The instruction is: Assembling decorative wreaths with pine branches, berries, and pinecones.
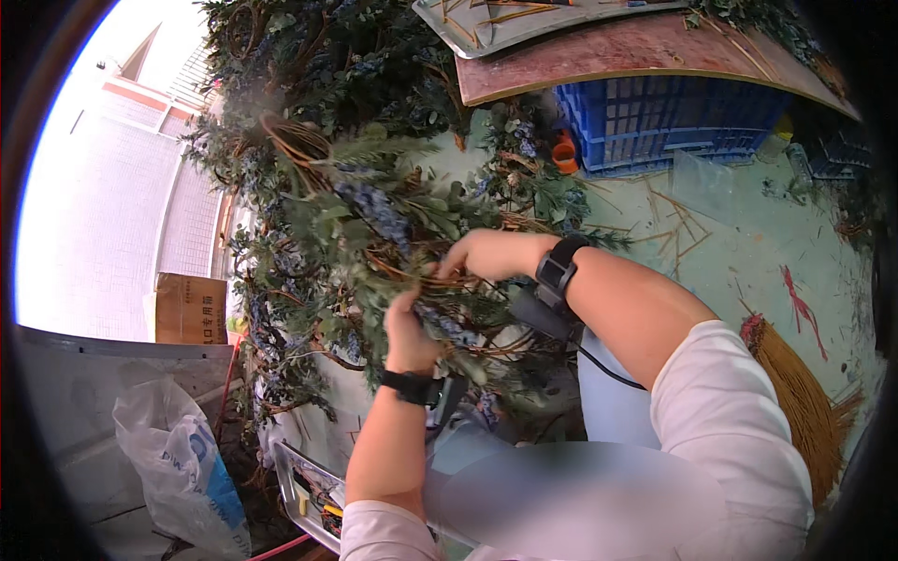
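A wreath of green leaves, brown vine twigs and blue-purple flower clusters (376, 210) is held in front of me, above my lap. My left hand (410, 335) grips its lower edge, thumb up, with the other fingers hidden in the leaves. At the wreath's right side my right hand (486, 254) has bent fingers closed on the twigs and stems near the middle. What exactly the fingertips pinch is hidden by leaves. Each wrist carries a black strap with a small device.
Many similar wreaths (327, 56) are heaped beyond and left. At the far right a reddish board (580, 65) bears a metal tray (533, 28), with a blue crate (655, 126) below. A straw broom (795, 393), tool tray (304, 505), plastic bag (178, 458) and cardboard box (190, 309) stand around.
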### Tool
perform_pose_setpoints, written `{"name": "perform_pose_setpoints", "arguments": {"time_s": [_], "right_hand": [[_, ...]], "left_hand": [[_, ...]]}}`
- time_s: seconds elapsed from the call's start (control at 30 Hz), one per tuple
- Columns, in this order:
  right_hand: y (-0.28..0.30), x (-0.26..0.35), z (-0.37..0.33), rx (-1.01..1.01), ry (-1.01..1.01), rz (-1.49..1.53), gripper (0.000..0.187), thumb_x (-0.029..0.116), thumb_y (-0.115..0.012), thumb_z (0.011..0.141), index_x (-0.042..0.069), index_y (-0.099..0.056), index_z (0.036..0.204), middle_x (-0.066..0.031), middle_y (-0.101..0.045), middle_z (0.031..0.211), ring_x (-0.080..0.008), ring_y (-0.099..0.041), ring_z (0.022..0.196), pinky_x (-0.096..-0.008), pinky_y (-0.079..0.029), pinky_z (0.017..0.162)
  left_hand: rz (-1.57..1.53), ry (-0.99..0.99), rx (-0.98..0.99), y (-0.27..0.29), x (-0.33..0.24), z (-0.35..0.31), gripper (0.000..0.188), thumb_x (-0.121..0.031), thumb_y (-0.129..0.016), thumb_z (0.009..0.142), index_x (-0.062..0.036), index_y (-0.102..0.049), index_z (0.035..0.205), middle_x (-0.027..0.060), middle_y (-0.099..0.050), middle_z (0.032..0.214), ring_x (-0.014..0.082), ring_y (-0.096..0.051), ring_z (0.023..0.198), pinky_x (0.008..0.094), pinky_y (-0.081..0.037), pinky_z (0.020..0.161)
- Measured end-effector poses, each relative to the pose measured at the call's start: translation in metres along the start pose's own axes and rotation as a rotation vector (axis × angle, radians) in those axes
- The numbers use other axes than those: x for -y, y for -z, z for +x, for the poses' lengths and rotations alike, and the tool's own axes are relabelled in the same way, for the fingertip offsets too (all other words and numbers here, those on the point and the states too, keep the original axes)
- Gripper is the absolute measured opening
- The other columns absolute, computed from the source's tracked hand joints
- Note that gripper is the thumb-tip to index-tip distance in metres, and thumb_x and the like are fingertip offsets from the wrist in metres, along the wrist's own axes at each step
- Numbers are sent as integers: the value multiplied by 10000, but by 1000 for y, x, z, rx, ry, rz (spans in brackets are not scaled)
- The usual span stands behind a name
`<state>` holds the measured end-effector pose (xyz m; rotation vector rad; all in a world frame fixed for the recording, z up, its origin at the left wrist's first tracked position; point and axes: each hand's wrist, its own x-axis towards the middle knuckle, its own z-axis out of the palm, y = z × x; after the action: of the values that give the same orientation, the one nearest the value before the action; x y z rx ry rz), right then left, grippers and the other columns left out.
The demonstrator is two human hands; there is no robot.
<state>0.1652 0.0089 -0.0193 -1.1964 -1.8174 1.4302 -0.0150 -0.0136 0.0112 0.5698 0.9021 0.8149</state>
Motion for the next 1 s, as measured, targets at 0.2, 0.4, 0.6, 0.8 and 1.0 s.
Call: {"name": "perform_pose_setpoints", "arguments": {"time_s": [0.2, 0.4, 0.6, 0.8, 1.0], "right_hand": [[27, 31, -9, -34, -48, 197, 211, 62, -527, 778, 1, -648, 939, -72, -643, 922, -154, -599, 882, -276, -468, 768], [4, 39, -24, -109, 150, -263, 169, 153, -573, 749, 35, -617, 862, -119, -603, 841, -292, -576, 799, -376, -453, 705], [1, 70, -40, -77, 224, -372, 285, 229, -632, 707, 50, -601, 926, -124, -566, 887, -293, -552, 879, -387, -443, 754], [2, 76, -41, -75, 248, -518, 245, 192, -579, 756, 39, -615, 944, -135, -595, 897, -319, -559, 875, -409, -433, 784], [7, 77, -37, -117, 318, -344, 203, 172, -526, 798, 19, -640, 869, -142, -609, 833, -318, -565, 833, -400, -440, 744]], "left_hand": [[-24, -250, 116, 20, -34, -18, 283, -217, -436, 851, 6, -483, 1021, 97, -566, 876, 305, -509, 997, 426, -389, 889], [-5, -362, 191, 0, -46, -48, 272, -260, -416, 903, -19, -492, 1002, 88, -558, 854, 284, -516, 948, 430, -398, 847], [-53, -461, 299, 20, -65, -55, 226, -234, -409, 887, -33, -484, 956, 55, -477, 753, 249, -492, 876, 467, -350, 907], [59, -476, 288, 22, -70, -51, 170, -202, -438, 847, -42, -471, 897, 37, -426, 667, 232, -468, 814, 465, -339, 922], [91, -442, 241, 15, -67, -53, 163, -212, -471, 832, -49, -467, 838, 37, -415, 640, 223, -463, 793, 451, -348, 903]]}}
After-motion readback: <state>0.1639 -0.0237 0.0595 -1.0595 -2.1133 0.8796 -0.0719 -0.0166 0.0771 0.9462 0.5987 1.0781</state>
